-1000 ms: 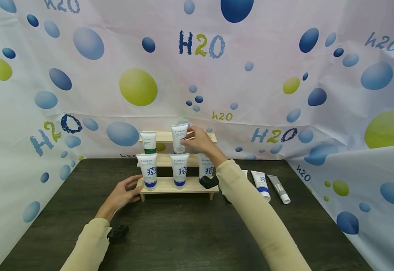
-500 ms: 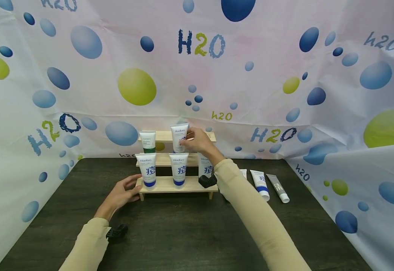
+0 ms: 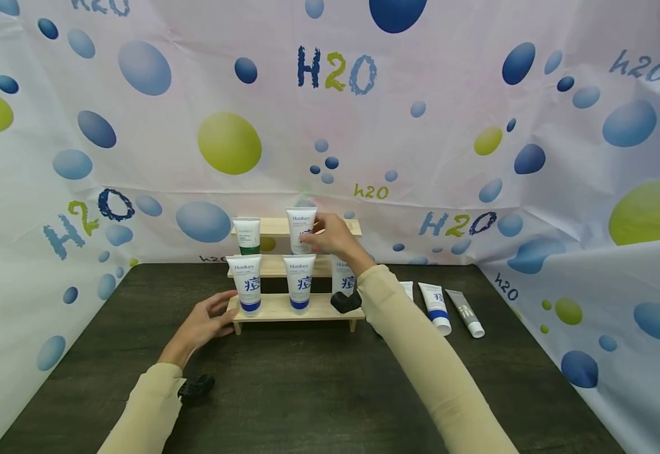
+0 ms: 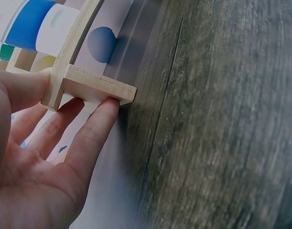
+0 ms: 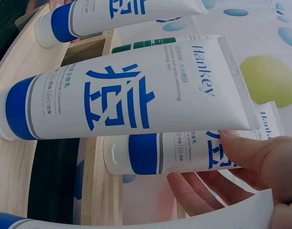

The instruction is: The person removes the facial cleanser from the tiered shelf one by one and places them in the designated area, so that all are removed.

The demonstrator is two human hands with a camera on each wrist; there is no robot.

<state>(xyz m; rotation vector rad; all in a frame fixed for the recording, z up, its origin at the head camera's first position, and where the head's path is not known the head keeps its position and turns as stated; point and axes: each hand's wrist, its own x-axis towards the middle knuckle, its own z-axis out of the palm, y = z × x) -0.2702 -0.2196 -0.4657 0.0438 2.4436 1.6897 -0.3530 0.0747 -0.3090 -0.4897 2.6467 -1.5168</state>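
My left hand grips the left end of a three-tier wooden display rack. In the left wrist view, its thumb lies on the lowest shelf's end while fingertips touch the leg. My right hand pinches a white Hankey cleanser tube between thumb and fingers. That tube is upright, its cap at the middle shelf; the right wrist view shows its blue band. A white-and-green tube stands left of it. On the lowest shelf stand three blue-banded tubes: left, middle and right, the last partly hidden by my right wrist.
Right of the rack, a blue-banded tube and a slim grey tube lie on the dark wooden table. Another white tube is mostly hidden behind my right sleeve. A printed backdrop hangs behind the table.
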